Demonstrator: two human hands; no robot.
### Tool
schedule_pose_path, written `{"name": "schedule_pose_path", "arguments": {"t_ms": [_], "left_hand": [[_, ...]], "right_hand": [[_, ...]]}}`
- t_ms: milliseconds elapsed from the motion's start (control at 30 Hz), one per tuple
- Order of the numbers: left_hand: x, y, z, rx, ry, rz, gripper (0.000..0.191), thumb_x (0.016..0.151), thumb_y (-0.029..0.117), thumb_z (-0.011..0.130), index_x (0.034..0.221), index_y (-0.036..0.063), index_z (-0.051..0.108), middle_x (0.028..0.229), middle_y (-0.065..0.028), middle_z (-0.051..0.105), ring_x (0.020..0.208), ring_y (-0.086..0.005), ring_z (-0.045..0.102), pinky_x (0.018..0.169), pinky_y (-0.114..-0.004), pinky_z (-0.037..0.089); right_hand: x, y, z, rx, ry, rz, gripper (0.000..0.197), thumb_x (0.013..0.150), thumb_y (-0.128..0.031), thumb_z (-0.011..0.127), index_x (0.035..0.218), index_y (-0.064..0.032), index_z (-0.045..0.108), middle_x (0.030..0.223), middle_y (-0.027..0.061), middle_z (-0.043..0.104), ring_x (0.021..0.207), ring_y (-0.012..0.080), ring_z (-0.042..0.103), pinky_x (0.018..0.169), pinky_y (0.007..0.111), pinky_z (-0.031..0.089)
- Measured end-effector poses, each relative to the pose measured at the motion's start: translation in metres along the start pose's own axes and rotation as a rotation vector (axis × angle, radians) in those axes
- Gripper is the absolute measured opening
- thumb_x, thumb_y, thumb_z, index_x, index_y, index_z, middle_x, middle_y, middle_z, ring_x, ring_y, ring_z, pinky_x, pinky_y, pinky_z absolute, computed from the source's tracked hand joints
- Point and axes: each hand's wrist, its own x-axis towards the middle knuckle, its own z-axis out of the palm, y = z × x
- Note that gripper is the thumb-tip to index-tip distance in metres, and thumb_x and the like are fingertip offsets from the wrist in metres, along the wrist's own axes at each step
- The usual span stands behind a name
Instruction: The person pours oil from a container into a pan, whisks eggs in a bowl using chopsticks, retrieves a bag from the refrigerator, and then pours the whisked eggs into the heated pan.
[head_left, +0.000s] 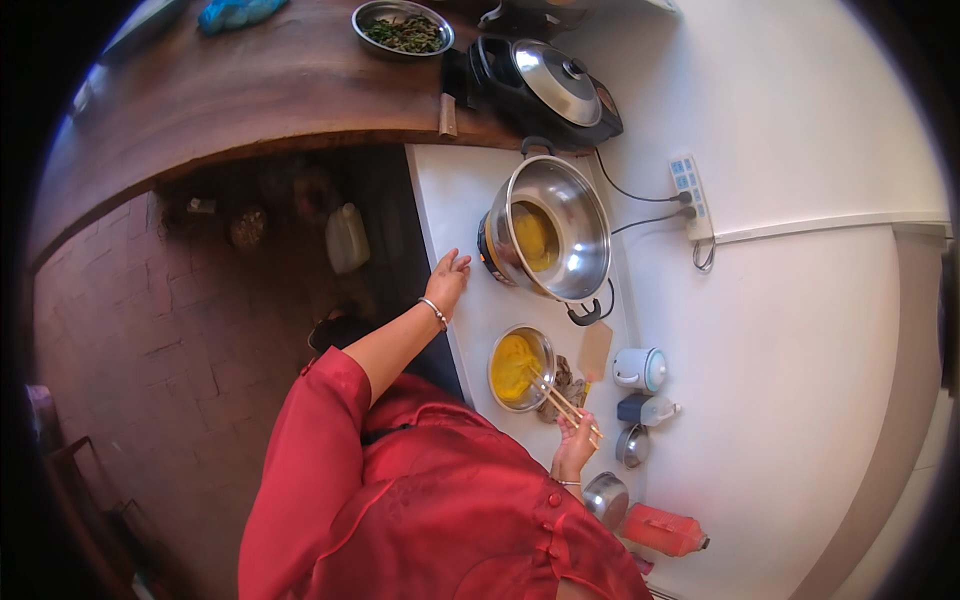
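My right hand (574, 446) grips a pair of wooden chopsticks (561, 403), whose tips rest in yellow beaten egg (514, 367) inside a small steel bowl (553, 358). My left hand (448, 281) is empty, fingers apart, above the white counter's near edge, left of a large two-handled steel wok (585, 217). In the wok's bottom lies a yellow liquid (534, 236), which looks like oil. The wok sits on a round cooker (491, 255), mostly hidden beneath it.
A brown cloth (564, 394) and a flat tan board (595, 351) lie beside the bowl. Along the wall stand an enamel mug (640, 369), steel pots (606, 499) and a red jug (664, 529). A lidded electric pan (559, 82), a knife handle (448, 115) and a bowl of greens (403, 34) occupy the wooden table.
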Motion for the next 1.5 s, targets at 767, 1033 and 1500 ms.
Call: {"name": "schedule_pose_path", "arguments": {"t_ms": [767, 1033, 1500], "left_hand": [[0.017, -0.005, 0.015, 0.016, -0.022, 0.092, 0.072, 0.074, -0.013, 0.032, 0.141, 0.0064, 0.012, 0.140, -0.0108, 0.033, 0.131, -0.0247, 0.027, 0.103, -0.026, 0.022], [0.020, -0.003, 0.018, -0.025, -0.079, 0.074, 0.073, 0.073, -0.013, 0.031, 0.141, 0.0058, 0.010, 0.142, -0.0118, 0.029, 0.133, -0.0235, 0.024, 0.105, -0.025, 0.019], [0.018, -0.005, 0.014, -0.032, -0.104, 0.086, 0.076, 0.068, -0.013, 0.030, 0.140, 0.0004, 0.013, 0.141, -0.0124, 0.031, 0.133, -0.0197, 0.024, 0.104, -0.024, 0.018]], "right_hand": [[0.003, -0.012, -0.012, -0.093, -0.126, 0.083, 0.028, 0.093, -0.027, 0.045, 0.100, -0.0003, 0.050, 0.091, 0.0121, 0.058, 0.078, 0.0207, 0.060, 0.071, 0.032, 0.053], [0.000, -0.016, -0.008, -0.091, -0.111, 0.046, 0.028, 0.093, -0.027, 0.045, 0.100, -0.0006, 0.051, 0.091, 0.0115, 0.058, 0.079, 0.0201, 0.060, 0.072, 0.032, 0.052], [-0.014, -0.012, -0.001, -0.109, -0.027, 0.026, 0.027, 0.093, -0.026, 0.045, 0.102, -0.0009, 0.050, 0.093, 0.0118, 0.058, 0.083, 0.0201, 0.059, 0.075, 0.033, 0.051]]}}
